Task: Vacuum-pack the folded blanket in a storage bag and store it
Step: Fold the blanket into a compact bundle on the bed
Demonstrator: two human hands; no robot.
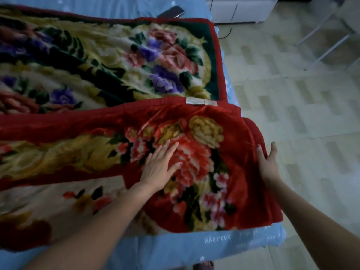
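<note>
A thick red floral blanket (109,90) lies spread over the bed, its near part folded over so a red layer with big flowers faces up. My left hand (161,164) lies flat on that folded layer, fingers straight, pressing on a red flower. My right hand (267,162) holds the blanket's right folded edge, thumb on top and fingers reaching round the side. A white label (200,102) shows at the fold line. No storage bag is in view.
The bed has a light blue sheet (194,244) with white lettering. A dark phone (171,11) lies on the sheet at the far side. Tiled floor (302,114) runs along the right, with a white cabinet (241,8) and metal chair legs (327,39) beyond.
</note>
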